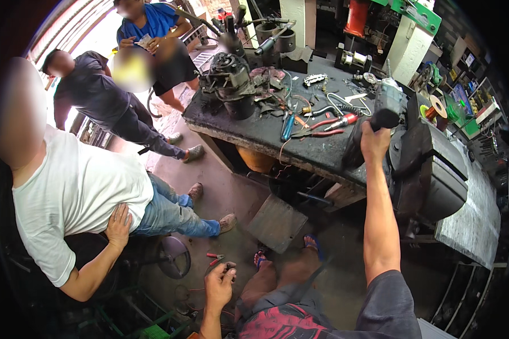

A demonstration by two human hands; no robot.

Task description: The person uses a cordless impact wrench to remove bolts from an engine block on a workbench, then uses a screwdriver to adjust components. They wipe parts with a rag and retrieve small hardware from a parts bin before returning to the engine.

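My right hand (374, 144) reaches forward to the right part of the workbench. It is closed around the handle of an impact wrench with a grey nose (389, 95) and a dark body. My left hand (218, 287) is low, left of my legs, with thumb and fingers pinched together. A small dark thing shows at its fingertips, too small to name. Just beyond those fingertips is a red-handled clip (214, 257); whether I touch it I cannot tell. Left of the wrench, red-handled pliers (322, 134) and a blue-handled screwdriver (288, 127) lie on the bench.
A greasy motor part (227, 79) stands on the workbench (249, 135). Right of my arm is a large dark machine housing (435, 175). A flat board (277, 222) sits before my feet. A person in a white shirt (90, 186) stands close at left; two others are farther back.
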